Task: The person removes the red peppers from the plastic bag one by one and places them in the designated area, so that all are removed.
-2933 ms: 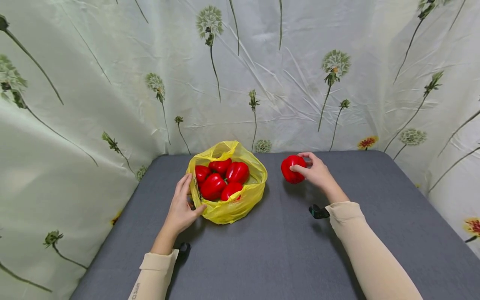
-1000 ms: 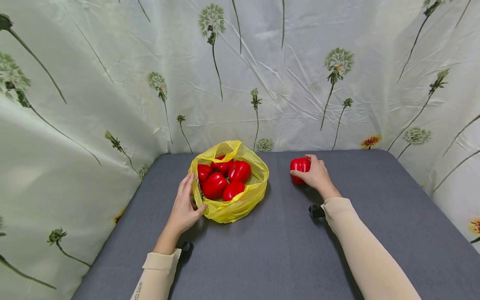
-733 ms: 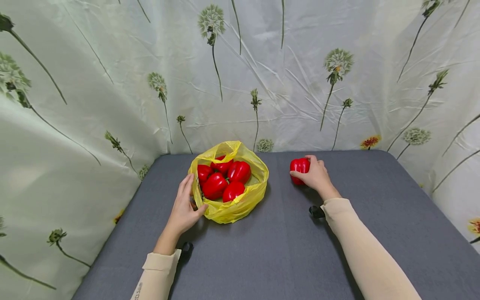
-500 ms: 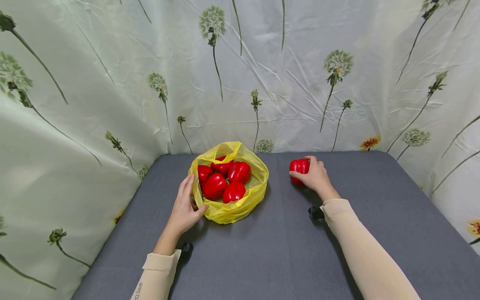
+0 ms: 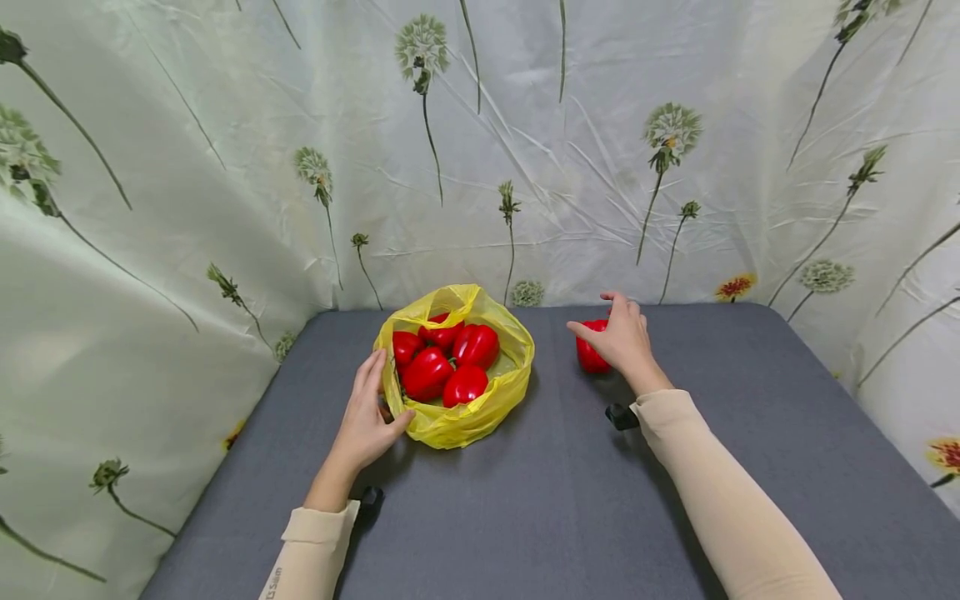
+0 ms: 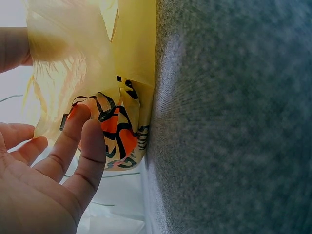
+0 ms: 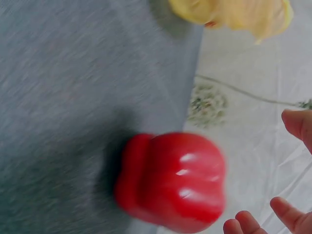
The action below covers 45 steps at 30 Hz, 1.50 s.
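Loosely, right hand [image 5: 621, 340] over glossy pepper [image 7: 173, 180] — crinkled bag [image 5: 456, 417].

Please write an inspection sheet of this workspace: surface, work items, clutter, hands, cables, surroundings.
Surface: grey table, fabric-like.
Work items: single red pepper on the table, right of the yellow bag; five red peppers inside the bag.
Clutter: nothing seen.
Hands: left hand touches the bag's near-left rim, fingers straight; right hand open above the single pepper, fingers spread, no grip visible.
Cables: nothing seen; small black wrist devices only.
Surroundings: pale dandelion-print cloth behind and at both sides.
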{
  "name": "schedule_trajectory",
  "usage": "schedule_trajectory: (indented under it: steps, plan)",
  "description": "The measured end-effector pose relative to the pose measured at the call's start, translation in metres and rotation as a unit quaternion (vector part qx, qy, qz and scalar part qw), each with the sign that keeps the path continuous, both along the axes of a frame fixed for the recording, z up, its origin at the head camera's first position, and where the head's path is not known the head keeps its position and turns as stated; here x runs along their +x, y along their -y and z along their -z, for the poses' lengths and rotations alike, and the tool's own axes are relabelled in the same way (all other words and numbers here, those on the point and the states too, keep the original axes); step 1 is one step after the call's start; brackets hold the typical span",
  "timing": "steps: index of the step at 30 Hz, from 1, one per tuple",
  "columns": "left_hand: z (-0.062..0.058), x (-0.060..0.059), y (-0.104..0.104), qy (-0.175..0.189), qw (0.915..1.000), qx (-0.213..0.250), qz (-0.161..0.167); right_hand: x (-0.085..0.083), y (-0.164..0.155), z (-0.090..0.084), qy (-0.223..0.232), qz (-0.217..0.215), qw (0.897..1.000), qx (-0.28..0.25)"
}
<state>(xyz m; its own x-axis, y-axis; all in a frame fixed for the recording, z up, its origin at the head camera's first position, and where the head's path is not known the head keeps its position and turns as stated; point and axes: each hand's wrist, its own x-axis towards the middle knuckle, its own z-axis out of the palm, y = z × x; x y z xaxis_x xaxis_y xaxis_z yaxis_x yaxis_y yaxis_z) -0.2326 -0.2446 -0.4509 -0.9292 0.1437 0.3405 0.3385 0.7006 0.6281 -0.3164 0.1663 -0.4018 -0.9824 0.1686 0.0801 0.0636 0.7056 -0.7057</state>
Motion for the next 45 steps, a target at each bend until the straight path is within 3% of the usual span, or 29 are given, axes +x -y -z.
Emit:
schedule_trajectory:
  steps: [13, 26, 37, 45]
  plan:
    - [0.0, 0.0, 0.001, -0.003, 1.0, 0.001, -0.001, 0.006, 0.033, -0.031, -0.052, -0.068, 0.994, -0.072]
    - [0.001, -0.001, 0.002, -0.002, 0.9999, 0.008, 0.009, 0.013, 0.081, -0.051, -0.04, -0.152, 0.982, -0.103]
    - [0.0, 0.001, 0.002, -0.005, 0.9999, 0.01, 0.011, 0.016, 0.126, -0.054, -0.023, -0.196, 0.974, -0.116]
    - [-0.001, 0.001, 0.001, -0.001, 0.9999, 0.008, 0.008, 0.019, 0.142, -0.04, 0.02, -0.214, 0.972, -0.096]
